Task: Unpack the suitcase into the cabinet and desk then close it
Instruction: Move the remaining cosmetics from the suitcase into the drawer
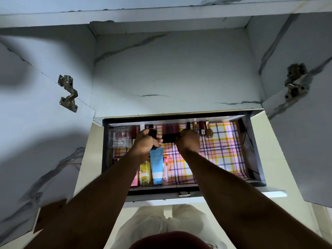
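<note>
An open cabinet drawer [255,146] lined with pink, yellow and purple plaid paper holds cosmetics. My left hand [146,141] grips a small black cosmetic item [153,134] over the drawer's back left. My right hand [188,141] holds a dark set of lipsticks [170,138] at the back middle. More lipsticks and bottles [203,127] line the back wall. A blue tube [156,166], a yellow bottle [145,172] and a pink tube [165,170] lie at the front left. A clear plastic box [119,137] sits at the back left. The suitcase is out of view.
Both marble-patterned cabinet doors stand open, the left door [36,105] and the right door [305,132], each with a metal hinge [68,93]. The cabinet's upper shelf space [170,69] is bare. The drawer's right half shows bare liner. A latch [184,194] sits on the drawer's front.
</note>
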